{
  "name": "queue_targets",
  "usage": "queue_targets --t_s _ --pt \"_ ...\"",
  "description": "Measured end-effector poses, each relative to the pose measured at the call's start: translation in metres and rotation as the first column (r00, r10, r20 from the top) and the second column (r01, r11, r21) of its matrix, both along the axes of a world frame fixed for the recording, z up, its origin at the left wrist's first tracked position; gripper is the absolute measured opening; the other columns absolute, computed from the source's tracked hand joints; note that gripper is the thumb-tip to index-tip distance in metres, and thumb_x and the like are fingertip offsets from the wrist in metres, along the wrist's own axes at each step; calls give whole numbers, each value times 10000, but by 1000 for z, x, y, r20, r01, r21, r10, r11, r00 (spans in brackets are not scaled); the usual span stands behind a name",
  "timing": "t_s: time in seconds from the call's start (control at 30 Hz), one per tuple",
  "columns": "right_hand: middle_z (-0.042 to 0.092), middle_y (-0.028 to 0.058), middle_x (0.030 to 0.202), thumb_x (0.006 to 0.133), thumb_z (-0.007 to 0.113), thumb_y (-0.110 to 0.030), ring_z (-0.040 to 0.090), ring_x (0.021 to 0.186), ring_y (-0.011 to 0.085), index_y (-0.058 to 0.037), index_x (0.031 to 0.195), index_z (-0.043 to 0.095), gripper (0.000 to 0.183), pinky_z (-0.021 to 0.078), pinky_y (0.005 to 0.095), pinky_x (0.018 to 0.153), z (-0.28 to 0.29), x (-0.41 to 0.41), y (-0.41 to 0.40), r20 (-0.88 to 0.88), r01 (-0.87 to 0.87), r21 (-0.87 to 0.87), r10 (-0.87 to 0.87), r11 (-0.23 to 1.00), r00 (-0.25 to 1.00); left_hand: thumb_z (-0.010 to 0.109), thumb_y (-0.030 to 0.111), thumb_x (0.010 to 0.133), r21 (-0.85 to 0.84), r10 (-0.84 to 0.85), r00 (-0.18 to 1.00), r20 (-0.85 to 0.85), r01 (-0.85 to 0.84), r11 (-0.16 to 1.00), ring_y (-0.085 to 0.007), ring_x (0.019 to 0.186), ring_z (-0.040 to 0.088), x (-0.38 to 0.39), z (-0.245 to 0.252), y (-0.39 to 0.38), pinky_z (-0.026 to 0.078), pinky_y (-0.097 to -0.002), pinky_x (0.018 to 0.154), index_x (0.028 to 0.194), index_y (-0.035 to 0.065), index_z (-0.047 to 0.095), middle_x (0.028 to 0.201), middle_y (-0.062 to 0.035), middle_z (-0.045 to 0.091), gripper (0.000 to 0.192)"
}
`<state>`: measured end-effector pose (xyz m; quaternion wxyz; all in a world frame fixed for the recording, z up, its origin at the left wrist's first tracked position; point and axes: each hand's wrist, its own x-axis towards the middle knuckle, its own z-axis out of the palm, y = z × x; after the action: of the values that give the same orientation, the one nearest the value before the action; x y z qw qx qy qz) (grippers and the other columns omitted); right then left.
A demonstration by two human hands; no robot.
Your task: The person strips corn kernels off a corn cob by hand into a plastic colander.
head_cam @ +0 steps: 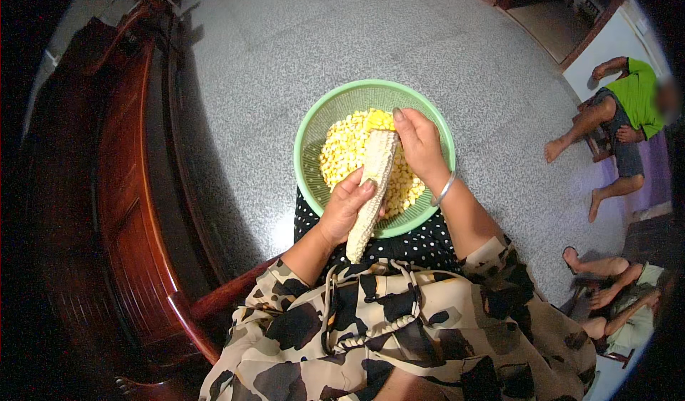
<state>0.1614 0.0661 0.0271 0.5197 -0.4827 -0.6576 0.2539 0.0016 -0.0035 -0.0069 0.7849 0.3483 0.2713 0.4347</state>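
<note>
My left hand (347, 205) is closed around the lower half of a corn cob (379, 160), mostly bare and pale. Yellow kernels remain on its far end, where my right hand (420, 139) grips it with the thumb on the kernels. A metal bangle (443, 188) circles my right wrist. Beneath both hands a green plastic colander (306, 133) rests over my lap, with many loose corn kernels (342, 147) in its bottom. The cob slants across the colander, its bare tip sticking out past the near rim towards me.
Dark wooden furniture (126, 203) stands along the left, with a wooden armrest (235, 288) close by my left elbow. Speckled floor (257, 53) lies beyond the colander. At the right sit a person in a green shirt (634, 96) and, nearer, another person in pale clothes (634, 315).
</note>
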Motion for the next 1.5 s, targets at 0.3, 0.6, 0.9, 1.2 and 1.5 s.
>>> queue_targets --t_s 0.3,0.6,0.9,1.2,1.5 --pt "510 184 662 868 398 -133 507 623 319 35 761 516 232 399 392 588 -8 -5 6 145 134 234 -171 963 974 515 206 855 -69 -23 998 58 27 997 -126 606 552 -2 -2 0 478 -232 527 1174 94 443 816 -42 560 346" --pt "512 29 607 898 395 -171 479 497 78 12 868 539 236 385 209 428 0 5 -4 -231 -47 -203 -2 978 973 494 227 861 -73 -60 988 144 71 995 -162 610 560 -4 1 0 477 -252 532 1170 96 433 815 -90 563 341" --pt "496 11 652 889 430 -316 404 470 48 2 900 551 340 307 184 394 21 14 -5 -285 -153 -342 53 927 957 481 218 859 -28 -65 989 130 69 997 -139 672 565 -3 1 0 482 -237 575 1258 67 362 890 -67 562 442" --pt "420 -43 577 890 418 -359 347 462 30 -65 711 500 354 258 182 394 4 14 8 -150 -219 -270 183 938 972 477 181 868 -64 -39 996 82 44 997 -142 698 564 -4 -4 -1 498 -263 607 1274 85 360 961 -50 562 433" --pt "394 -40 565 893 406 -347 332 442 37 -73 723 483 332 267 180 373 9 16 5 -226 -224 -379 145 898 963 458 175 876 -100 -28 994 102 38 994 -143 661 554 -2 -2 0 490 -265 585 1260 87 376 917 -52 562 403"
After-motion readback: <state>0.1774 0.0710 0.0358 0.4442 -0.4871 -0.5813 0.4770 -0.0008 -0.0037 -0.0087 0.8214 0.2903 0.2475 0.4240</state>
